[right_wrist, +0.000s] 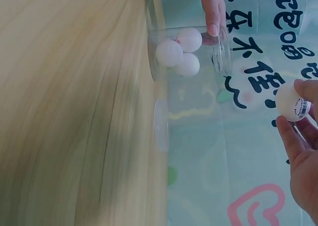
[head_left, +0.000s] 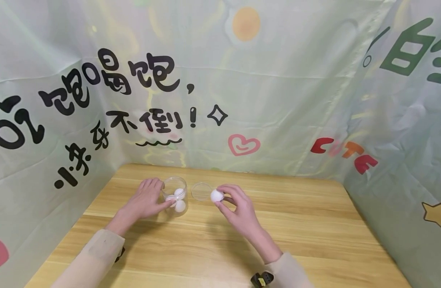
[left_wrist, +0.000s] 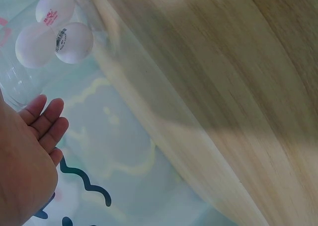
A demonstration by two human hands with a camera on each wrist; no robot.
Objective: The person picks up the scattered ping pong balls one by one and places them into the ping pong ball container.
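Observation:
A clear round jar (head_left: 175, 184) stands upright on the wooden table with three white table tennis balls (right_wrist: 188, 65) inside. My left hand (head_left: 145, 200) holds the jar from its left side, thumb across the front and fingers toward the back. In the left wrist view, those fingers (left_wrist: 52, 124) show beside the jar's rim. To the right of the jar, my right hand (head_left: 242, 212) pinches another white table tennis ball (head_left: 217, 195) between thumb and fingers, above the table. Dark print shows on that ball in the right wrist view.
A clear round lid (head_left: 201, 192) lies flat on the table (head_left: 299, 224), between the jar and my right hand. Printed cloth (head_left: 289, 100) hangs behind the table and along both sides.

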